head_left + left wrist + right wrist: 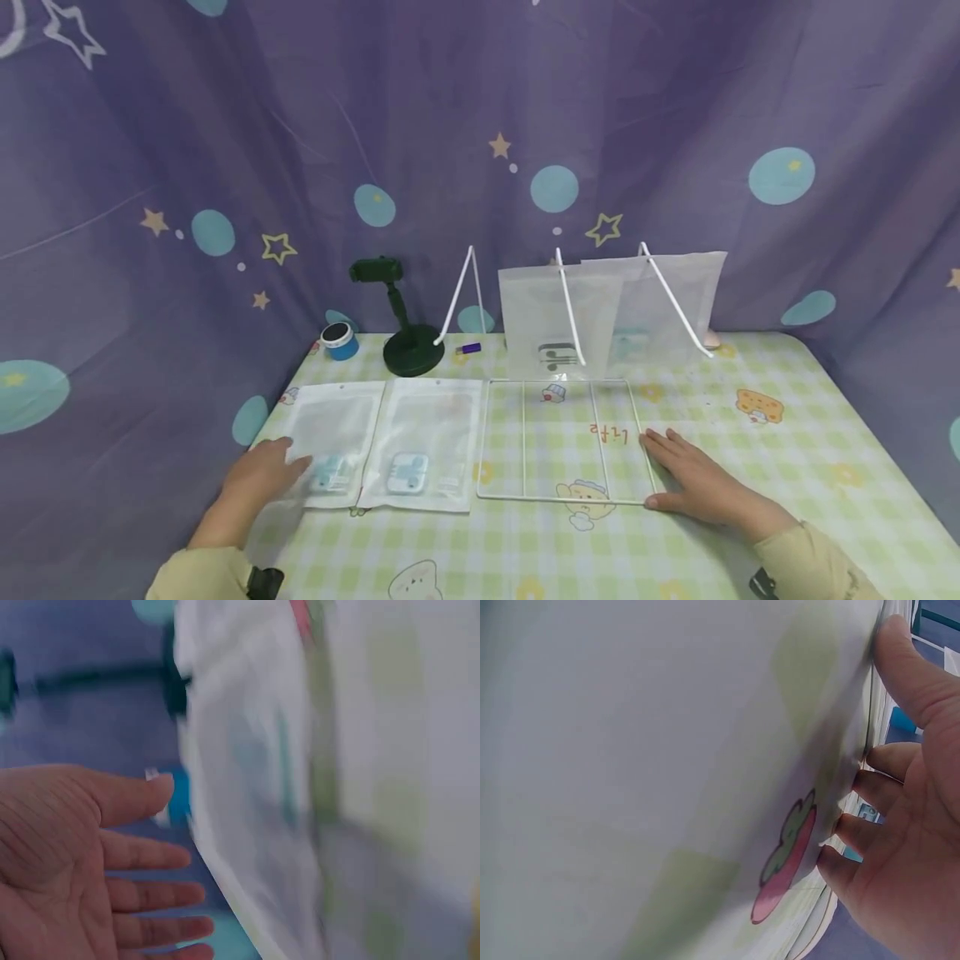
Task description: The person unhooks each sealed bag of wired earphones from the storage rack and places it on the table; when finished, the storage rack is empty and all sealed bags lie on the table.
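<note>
My left hand (262, 473) is at the left edge of a white, see-through zip bag (337, 417) with a pale blue packet inside. Its fingers are straight; in the left wrist view, the palm (45, 877) looks apart from the blurred bag. Beside that bag lies a second zip bag (431, 417) with a similar packet. A white wire rack (523, 442) rests on the table, its prongs rising at the back. Two bags hang there, a front one (525, 308) showing earphones and another (675, 292) behind. My right hand (697, 479) touches the rack's right side with extended fingers and thumb.
Behind the bags stand a dark green stand (408, 350) and a blue jar (341, 343). A small purple USB stick (468, 348) lies near the back edge. A green checked cloth (780, 492) covers the table, and a purple curtain (450, 100) hangs behind.
</note>
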{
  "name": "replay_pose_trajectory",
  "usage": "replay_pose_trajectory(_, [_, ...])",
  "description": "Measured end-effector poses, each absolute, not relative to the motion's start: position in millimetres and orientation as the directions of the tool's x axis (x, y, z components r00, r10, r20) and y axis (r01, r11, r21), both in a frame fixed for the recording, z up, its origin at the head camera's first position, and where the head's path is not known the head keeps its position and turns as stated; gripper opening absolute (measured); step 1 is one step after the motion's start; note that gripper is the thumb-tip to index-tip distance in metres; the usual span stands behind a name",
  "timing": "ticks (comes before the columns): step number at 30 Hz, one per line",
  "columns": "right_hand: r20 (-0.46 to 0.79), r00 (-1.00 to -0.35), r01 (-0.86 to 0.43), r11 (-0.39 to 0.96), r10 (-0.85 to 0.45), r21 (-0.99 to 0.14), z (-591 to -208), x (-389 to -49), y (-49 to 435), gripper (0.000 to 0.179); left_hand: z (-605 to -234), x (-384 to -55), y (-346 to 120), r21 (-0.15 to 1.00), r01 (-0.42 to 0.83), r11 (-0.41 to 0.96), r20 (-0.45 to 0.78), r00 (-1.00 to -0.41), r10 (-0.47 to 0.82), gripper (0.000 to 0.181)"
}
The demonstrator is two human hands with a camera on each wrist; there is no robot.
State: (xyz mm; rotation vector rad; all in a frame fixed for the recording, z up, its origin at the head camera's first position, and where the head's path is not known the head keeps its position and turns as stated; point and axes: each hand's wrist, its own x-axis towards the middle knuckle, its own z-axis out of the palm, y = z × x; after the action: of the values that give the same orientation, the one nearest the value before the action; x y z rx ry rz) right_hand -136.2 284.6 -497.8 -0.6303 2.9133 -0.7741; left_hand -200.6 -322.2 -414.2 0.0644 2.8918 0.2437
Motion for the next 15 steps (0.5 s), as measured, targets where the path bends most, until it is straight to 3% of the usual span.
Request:
replay_pose_trajectory(3, [0.044,-0.916,-0.369,0.794,-0.399,-0.483,-498.3,-135.1,284.4,0.092,-409.2,-194.9,-276.9,0.203,0.165,0.965,-0.149,-0.969,0.197,0.053])
replay_pose_trajectory(6, [0.051,-0.915,-0.373,0.793,-0.400,-0.482,-499.4,-134.7,284.4,0.092,-407.5,-189.0,-232.3,0.235,0.281,0.930,-0.149,-0.936,0.320,0.051])
replay_pose_trajectory(15, [0.055,-0.913,-0.376,0.785,-0.403,-0.493,-499.8,-135.7,284.1,0.091,-446.6,-184.6,-141.1,0.291,0.495,0.819,-0.147,-0.822,0.550,0.077])
